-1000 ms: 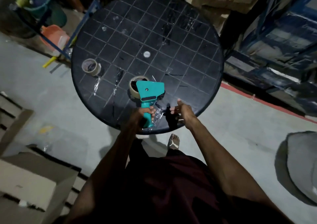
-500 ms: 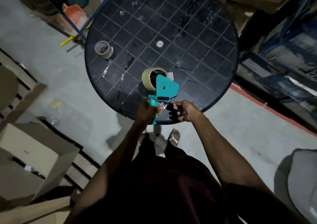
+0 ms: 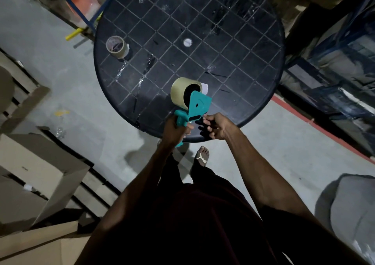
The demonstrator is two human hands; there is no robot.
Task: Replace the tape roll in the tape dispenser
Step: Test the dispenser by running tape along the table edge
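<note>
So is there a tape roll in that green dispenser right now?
Yes. A tan tape roll sits in the teal dispenser, whose handle the left hand grips.

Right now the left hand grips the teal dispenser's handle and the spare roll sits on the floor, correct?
Not quite. The head view shows the spare roll on the black table. The left hand does grip the dispenser.

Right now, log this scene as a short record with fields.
left hand: grips the handle of the teal tape dispenser
right hand: fingers curled beside the dispenser's front; contact unclear
loaded roll: tan, full, on the dispenser
spare roll: nearly used up, at the left edge of the table
</note>
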